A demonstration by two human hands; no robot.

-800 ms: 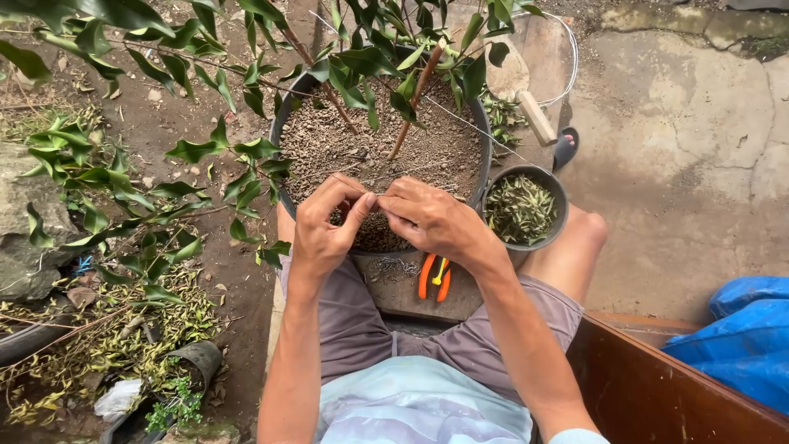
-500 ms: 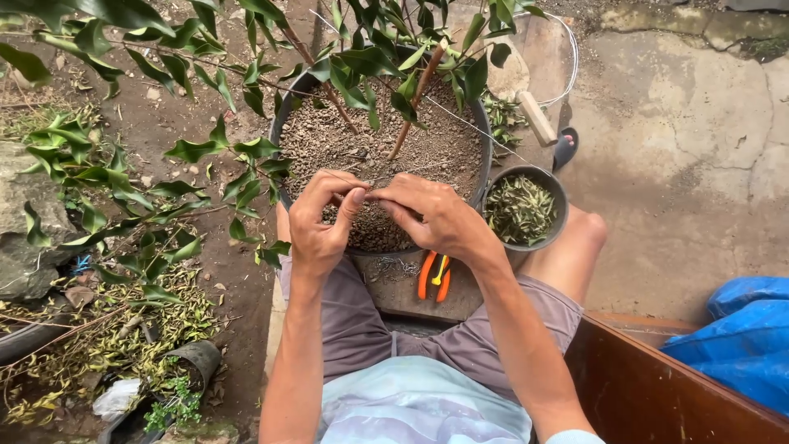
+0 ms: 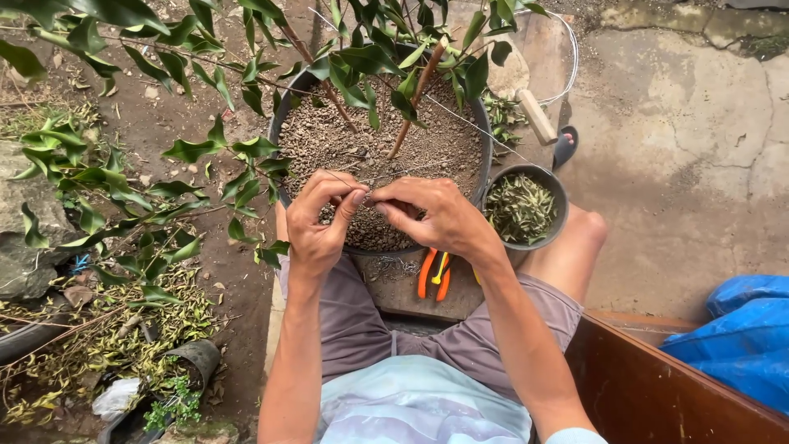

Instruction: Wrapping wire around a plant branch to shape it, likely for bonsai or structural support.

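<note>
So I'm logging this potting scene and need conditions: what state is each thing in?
Left hand: fingers pinched on a thin wire.
Right hand: fingers pinched on the same wire.
Big pot: upright, filled with gritty soil.
Small pot: upright, full of cut leaves.
Orange-handled pliers: lying unheld, handles spread.
Blue sheet: crumpled.

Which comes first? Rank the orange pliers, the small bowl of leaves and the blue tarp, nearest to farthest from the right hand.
1. Orange pliers, just below the right hand, at the big pot's near edge.
2. Small bowl of leaves, to the hand's right, beside the pot.
3. Blue tarp, far right, lower corner.
</note>
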